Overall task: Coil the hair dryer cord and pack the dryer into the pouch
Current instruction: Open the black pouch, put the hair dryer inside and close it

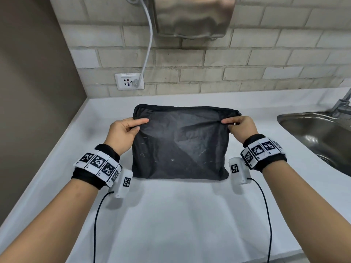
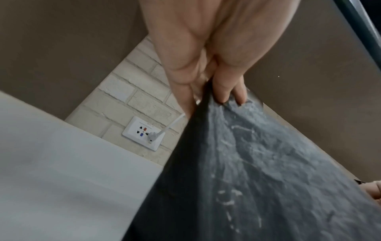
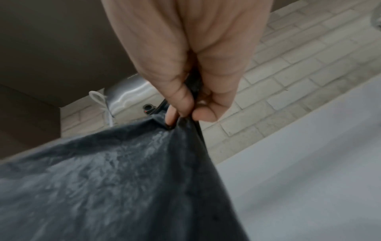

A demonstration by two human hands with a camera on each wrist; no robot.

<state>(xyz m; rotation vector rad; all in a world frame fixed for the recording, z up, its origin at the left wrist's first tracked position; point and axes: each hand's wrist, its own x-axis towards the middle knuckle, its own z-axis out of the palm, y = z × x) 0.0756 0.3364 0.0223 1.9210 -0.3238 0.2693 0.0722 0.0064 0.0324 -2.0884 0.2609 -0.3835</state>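
The black pouch (image 1: 180,143) lies on the white worktop (image 1: 171,215), towards its back edge and midway between the left wall and the sink (image 1: 319,137) at the right edge. The left hand (image 1: 123,133) pinches the upper layer of fabric near the pouch's top-left corner, thumb over curled fingers; the right hand (image 1: 240,128) pinches the same layer near the top-right corner, beside the zip end. The layer is drawn taut between them, which suggests the mouth is being opened or closed. No hair dryer or coiled cord shows anywhere on the worktop. The pouch looks flat, but whether the dryer is inside cannot be told, so the packing may be either ahead or finished.
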